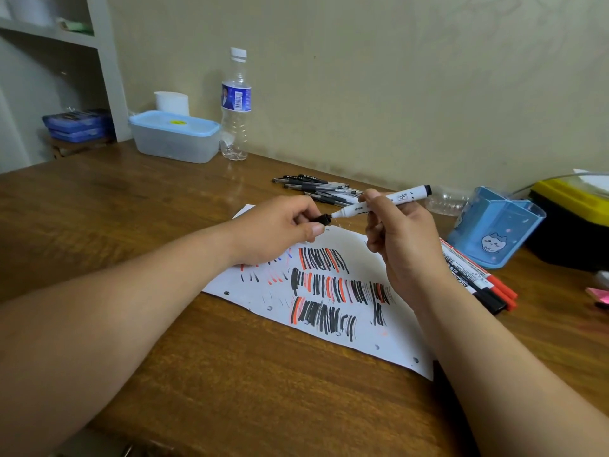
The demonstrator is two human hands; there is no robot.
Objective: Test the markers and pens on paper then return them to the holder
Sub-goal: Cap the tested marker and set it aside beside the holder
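My right hand point(400, 240) grips a white marker point(385, 202) by its barrel, held above the paper with its tip pointing left. Just off that tip, my left hand point(280, 230) pinches the marker's black cap point(324, 219). Below both hands lies a white sheet of paper point(329, 291) covered with black and red test strokes. The blue holder point(494, 225) with a cat picture stands to the right and looks empty. Several black pens point(316, 188) lie behind the hands. More markers point(478, 278) with red and black caps lie right of the paper.
A wooden table point(164, 209) carries everything. At the back left stand a plastic box with a blue lid point(174, 136), a white cup point(172, 103) and a water bottle point(235, 107). A yellow and black case point(573, 219) sits at the far right, pink notes point(598, 296) near it.
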